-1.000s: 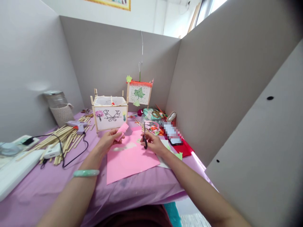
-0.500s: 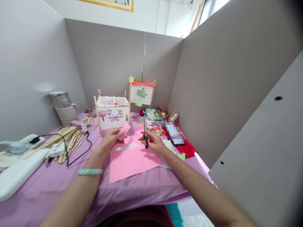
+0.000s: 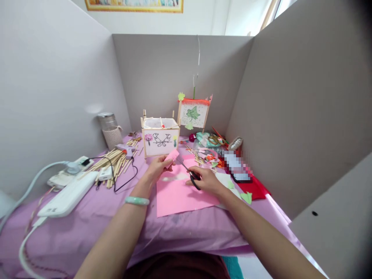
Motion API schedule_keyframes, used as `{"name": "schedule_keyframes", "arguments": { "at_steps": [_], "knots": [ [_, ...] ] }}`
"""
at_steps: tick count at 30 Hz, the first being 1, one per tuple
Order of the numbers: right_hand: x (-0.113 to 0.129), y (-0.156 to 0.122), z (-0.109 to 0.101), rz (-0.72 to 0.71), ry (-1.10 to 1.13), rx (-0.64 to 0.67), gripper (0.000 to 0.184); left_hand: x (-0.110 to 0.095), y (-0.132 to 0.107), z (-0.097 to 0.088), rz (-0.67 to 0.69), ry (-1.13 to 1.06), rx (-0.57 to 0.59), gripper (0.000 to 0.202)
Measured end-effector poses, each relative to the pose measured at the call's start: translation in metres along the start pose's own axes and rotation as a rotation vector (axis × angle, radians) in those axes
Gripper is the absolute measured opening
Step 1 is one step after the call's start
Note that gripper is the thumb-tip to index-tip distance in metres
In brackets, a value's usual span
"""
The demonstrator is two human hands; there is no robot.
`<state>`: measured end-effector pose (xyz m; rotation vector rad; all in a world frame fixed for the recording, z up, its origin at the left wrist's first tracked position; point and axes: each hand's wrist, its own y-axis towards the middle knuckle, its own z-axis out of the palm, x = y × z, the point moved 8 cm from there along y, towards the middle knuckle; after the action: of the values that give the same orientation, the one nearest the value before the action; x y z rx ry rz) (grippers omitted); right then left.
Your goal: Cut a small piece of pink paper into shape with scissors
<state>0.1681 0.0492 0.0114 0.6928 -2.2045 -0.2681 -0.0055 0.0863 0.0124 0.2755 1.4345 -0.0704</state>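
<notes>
My left hand point(image 3: 159, 169) pinches a small folded piece of pink paper point(image 3: 172, 156) above the table. In my right hand point(image 3: 205, 179) is a pair of black-handled scissors point(image 3: 194, 178), with fingers through the loops. The scissor blades point up and left, their tips close to the pink piece; whether they touch it I cannot tell. Beneath both hands lies a large pink sheet point(image 3: 183, 199) with a gap near its upper left. Behind them stands a white paper lantern point(image 3: 161, 142) on a stick frame, drawn with two birds and flowers.
A smaller hanging lantern point(image 3: 194, 114) with a green leaf stands behind. Left are wooden sticks point(image 3: 119, 162), a glue gun point(image 3: 126, 149), a power strip point(image 3: 68, 193) and a jar point(image 3: 110, 130). Right lie a phone point(image 3: 236, 166), red cloth point(image 3: 258, 188) and green scraps point(image 3: 246, 197). Grey partitions enclose the table.
The view has swung left, so things appear farther right. The scissors have turned from upright to slanting toward the pink piece in my left hand.
</notes>
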Motion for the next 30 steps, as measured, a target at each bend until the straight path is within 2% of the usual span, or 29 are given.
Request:
{"name": "schedule_keyframes", "arguments": {
  "at_steps": [10, 15, 30],
  "knots": [
    [0.004, -0.005, 0.009, -0.025, -0.134, 0.026, 0.038, 0.006, 0.002, -0.001, -0.028, -0.048, 0.041, 0.033],
    [0.007, -0.006, 0.010, -0.041, -0.140, 0.041, 0.036, 0.006, 0.002, 0.003, -0.026, -0.057, 0.097, 0.032],
    [0.006, -0.004, 0.013, -0.027, -0.115, 0.018, 0.037, 0.011, 0.001, 0.011, -0.055, -0.061, 0.144, 0.032]
  ]
}}
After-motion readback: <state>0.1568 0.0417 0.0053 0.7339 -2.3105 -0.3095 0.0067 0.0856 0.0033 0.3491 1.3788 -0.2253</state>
